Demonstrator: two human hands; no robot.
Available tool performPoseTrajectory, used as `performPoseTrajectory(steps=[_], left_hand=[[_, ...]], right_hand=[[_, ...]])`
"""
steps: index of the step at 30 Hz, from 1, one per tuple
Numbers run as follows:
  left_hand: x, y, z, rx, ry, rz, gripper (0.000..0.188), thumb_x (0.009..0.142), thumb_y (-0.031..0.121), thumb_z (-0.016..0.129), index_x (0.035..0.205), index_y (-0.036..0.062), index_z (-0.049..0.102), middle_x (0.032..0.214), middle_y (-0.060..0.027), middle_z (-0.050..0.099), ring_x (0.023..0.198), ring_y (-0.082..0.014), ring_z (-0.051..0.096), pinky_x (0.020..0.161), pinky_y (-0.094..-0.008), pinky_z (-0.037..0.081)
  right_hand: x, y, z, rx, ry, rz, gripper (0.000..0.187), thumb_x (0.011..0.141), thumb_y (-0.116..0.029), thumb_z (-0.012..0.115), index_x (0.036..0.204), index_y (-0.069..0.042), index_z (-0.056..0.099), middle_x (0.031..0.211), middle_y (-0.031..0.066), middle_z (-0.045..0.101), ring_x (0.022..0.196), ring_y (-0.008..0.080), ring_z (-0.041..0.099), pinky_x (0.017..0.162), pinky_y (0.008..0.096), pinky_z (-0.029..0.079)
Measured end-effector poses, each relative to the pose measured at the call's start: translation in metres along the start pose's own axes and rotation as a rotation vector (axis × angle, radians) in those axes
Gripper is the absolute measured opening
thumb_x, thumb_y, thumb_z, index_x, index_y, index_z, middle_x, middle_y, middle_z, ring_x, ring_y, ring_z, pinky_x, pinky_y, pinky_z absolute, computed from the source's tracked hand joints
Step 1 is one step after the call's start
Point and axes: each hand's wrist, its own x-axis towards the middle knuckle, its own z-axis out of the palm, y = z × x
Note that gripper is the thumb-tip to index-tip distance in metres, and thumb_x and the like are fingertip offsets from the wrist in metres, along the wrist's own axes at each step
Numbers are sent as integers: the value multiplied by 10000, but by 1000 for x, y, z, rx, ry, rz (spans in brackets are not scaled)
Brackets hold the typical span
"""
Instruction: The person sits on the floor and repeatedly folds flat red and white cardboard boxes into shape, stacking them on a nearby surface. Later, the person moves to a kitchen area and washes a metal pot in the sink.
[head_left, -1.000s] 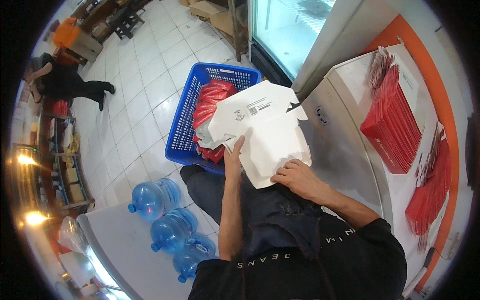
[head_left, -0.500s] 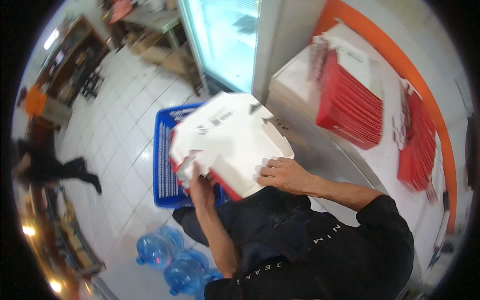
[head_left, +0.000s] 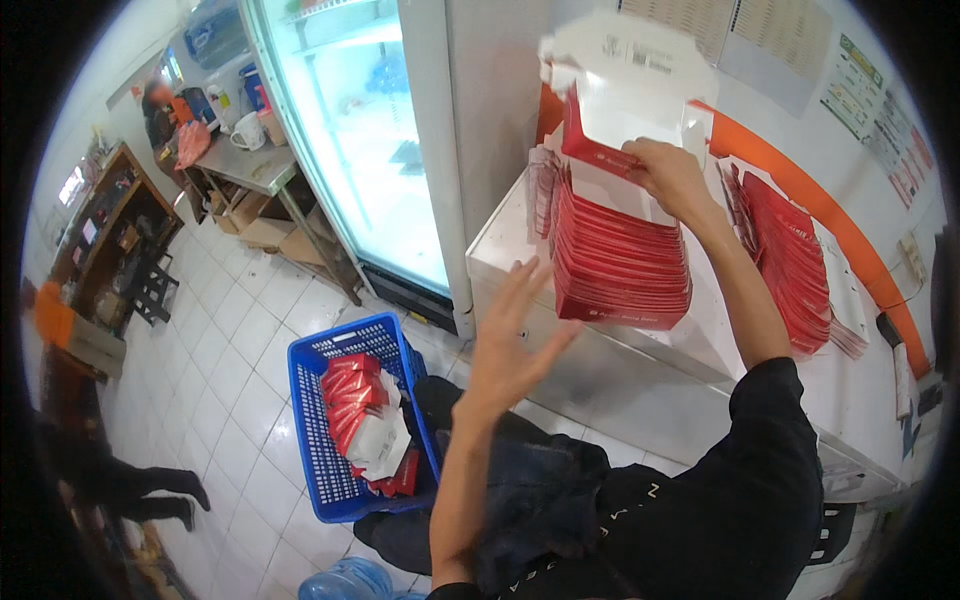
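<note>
My right hand (head_left: pixel 672 178) is closed on the red front edge of a part-folded cardboard carton (head_left: pixel 625 95), white inside with its lid panel raised. The carton is above a tall stack of red-edged cartons (head_left: pixel 620 262) on the white counter. Nothing is in my left hand (head_left: pixel 505 345), whose fingers are spread, slightly blurred, in front of the counter and below that stack. To the right lies a second stack of red cartons (head_left: pixel 795 265). Several red and white cartons (head_left: pixel 355 400) lie jumbled in a blue plastic basket (head_left: pixel 303 440) on the floor.
A lit glass-door fridge (head_left: pixel 365 150) stands beyond the basket. Left of it is a metal table (head_left: pixel 250 160) with jugs on top. Blue water bottles (head_left: pixel 345 580) lie near my legs. Another person's legs (head_left: pixel 150 490) show at the far left.
Half a second ago both hands were on an open carton above the basket. My left hand is now off it, and my right hand grips a carton above the stack. The view has shifted.
</note>
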Motion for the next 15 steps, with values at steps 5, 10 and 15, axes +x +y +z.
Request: performPoseTrajectory(steps=[5, 10, 15], left_hand=[[17, -9, 63, 176, -65, 73, 922, 812, 274, 842, 1588, 176, 355, 1662, -235, 176, 1539, -451, 165, 1235, -539, 239], [18, -18, 79, 323, -35, 70, 912, 824, 295, 824, 1595, 193, 348, 1661, -283, 108, 1536, -478, 134, 1226, -575, 227], [19, -17, 82, 322, -33, 66, 892, 843, 324, 802, 1598, 190, 346, 1661, -279, 123, 1531, -483, 146, 1217, -599, 222]], right_hand=[[23, 38, 39, 205, -331, -29, 451, 804, -220, 782, 1233, -114, 694, 1048, 205, 707, 1058, 369, 669, 886, 479, 532], [33, 37, 15, 56, -483, -34, 497, 789, -223, 799, 1251, -83, 681, 1098, 212, 709, 1077, 386, 659, 916, 487, 521], [40, 28, -8, 30, -664, -1, 493, 786, -212, 805, 1244, -80, 678, 1154, 189, 705, 1105, 376, 652, 923, 483, 524]])
